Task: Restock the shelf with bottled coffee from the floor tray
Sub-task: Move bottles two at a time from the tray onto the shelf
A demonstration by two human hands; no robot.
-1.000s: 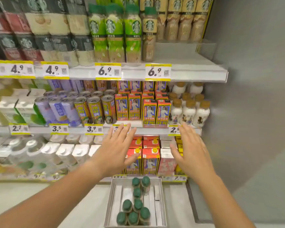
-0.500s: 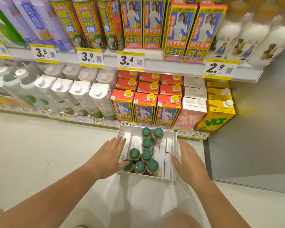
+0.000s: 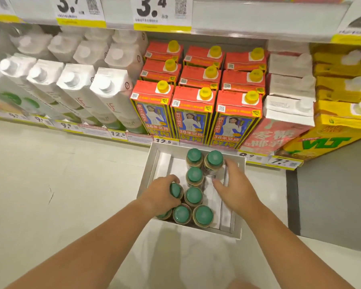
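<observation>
Tray (image 3: 149, 170): white, open top, on the floor (image 3: 61, 184) just in front of the bottom shelf (image 3: 133, 140).
Bottles (image 3: 194, 196): eight green caps showing, all upright in the tray; two at the far end, one behind them, the rest bunched at the near-left corner. Right half of tray shows only white dividers.
My left hand (image 3: 162, 198): inside the tray at near-left, grip curled over the cap and neck of one bottle (image 3: 176, 190); another cap half hidden under my palm.
My right hand (image 3: 237, 189): inside the tray on the right, grip spread, thumb out toward the middle bottles, fingertips (image 3: 229, 163) right by the far-right bottle (image 3: 214, 158); can't tell if touching. Holding nothing.
Shelf stock: red cartons w/ yellow caps (image 3: 193, 101) straight behind the tray, white cartons (image 3: 111, 94) to the left, pink & yellow cartons (image 3: 331, 130) to the right.
Price tags: 12.5 (image 3: 164, 141) at the tray's far-left corner.
</observation>
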